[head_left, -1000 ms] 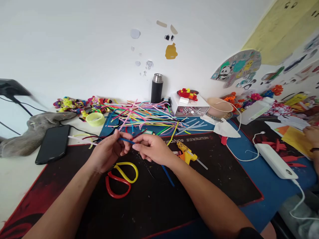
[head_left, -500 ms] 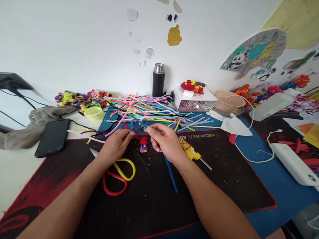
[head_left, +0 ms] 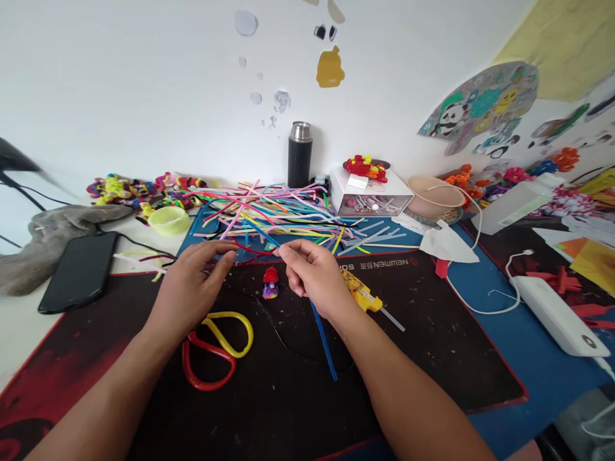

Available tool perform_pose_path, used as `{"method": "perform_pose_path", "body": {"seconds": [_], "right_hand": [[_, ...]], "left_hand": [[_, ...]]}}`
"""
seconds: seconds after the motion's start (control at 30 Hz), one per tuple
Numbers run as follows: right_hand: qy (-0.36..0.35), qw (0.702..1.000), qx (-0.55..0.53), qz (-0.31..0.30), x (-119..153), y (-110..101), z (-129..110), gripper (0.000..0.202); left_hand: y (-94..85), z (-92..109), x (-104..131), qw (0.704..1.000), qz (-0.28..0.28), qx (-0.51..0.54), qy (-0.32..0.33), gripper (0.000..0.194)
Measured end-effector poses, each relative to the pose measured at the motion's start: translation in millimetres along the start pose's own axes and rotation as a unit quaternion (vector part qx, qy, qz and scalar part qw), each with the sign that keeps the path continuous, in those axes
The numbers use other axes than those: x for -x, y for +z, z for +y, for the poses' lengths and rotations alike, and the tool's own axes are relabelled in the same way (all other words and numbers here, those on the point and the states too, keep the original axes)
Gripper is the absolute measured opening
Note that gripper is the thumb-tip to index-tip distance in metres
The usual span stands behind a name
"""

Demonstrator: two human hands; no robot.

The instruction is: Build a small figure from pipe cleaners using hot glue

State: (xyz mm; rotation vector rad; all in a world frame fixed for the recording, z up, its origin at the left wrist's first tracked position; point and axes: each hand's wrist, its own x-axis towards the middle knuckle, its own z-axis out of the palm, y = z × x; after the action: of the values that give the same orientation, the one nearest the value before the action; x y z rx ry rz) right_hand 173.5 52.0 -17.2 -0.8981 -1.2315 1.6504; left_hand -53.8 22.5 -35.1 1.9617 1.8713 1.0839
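My right hand [head_left: 314, 274] pinches a blue pipe cleaner [head_left: 323, 342], which slants from the far pile down toward me, past the palm. A thin red pipe cleaner [head_left: 254, 250] runs leftward from those same fingertips. At its other end my left hand [head_left: 195, 285] is open, thumb and fingers apart. Between the hands, a small red and purple piece [head_left: 270, 283] lies on the black mat [head_left: 269, 410]. Scissors with one red and one yellow handle [head_left: 209, 386] rest below my left hand, their blades hidden by it. A yellow glue gun [head_left: 364, 296] lies partly behind my right hand.
Many coloured pipe cleaners [head_left: 283, 211] are heaped at the back, before a black flask [head_left: 300, 157]. A phone [head_left: 79, 272] and a yellow-green roll [head_left: 170, 220] lie left. To the right are a drawer box [head_left: 369, 192], a bowl [head_left: 435, 195] and a white power bank [head_left: 560, 317].
My left hand has opened and drawn back leftward from the red pipe cleaner, which now shows stretched between the hands. My right hand keeps its pinch. The view has shifted slightly.
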Motion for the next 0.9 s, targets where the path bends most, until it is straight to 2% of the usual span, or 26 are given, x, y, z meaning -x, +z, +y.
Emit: {"method": "perform_pose_path", "body": {"seconds": [0.13,0.2,0.27,0.33,0.53,0.67,0.8,0.9], "right_hand": [[0.006,1.000,-0.001,0.008,1,1,-2,0.033],[0.004,1.000,-0.004,0.008,1,2,-1,0.033],[0.004,1.000,-0.004,0.006,2,2,0,0.033],[0.004,1.000,-0.001,0.006,2,3,1,0.032],[0.005,1.000,0.000,0.009,1,2,1,0.030],[0.004,1.000,-0.004,0.019,0,0,2,0.032],[0.003,1.000,-0.003,0.019,0,-1,4,0.031],[0.005,1.000,-0.002,0.019,0,-1,6,0.031]], "left_hand": [[-11.5,22,2,0.997,-0.018,-0.011,-0.073,0.038],[-12.0,27,1,0.993,-0.074,-0.006,-0.097,0.043],[-8.4,25,-1,0.988,-0.130,-0.005,-0.080,0.043],[-1.7,19,-4,0.987,-0.151,-0.012,-0.044,0.039],[21.3,-12,-8,0.995,-0.092,-0.026,0.017,0.040],[25.4,-22,-8,0.996,-0.059,-0.028,0.053,0.035],[12.9,-11,-5,0.997,-0.010,-0.022,0.076,0.029],[-1.8,9,-1,0.999,-0.015,0.034,0.034,0.026]]}}
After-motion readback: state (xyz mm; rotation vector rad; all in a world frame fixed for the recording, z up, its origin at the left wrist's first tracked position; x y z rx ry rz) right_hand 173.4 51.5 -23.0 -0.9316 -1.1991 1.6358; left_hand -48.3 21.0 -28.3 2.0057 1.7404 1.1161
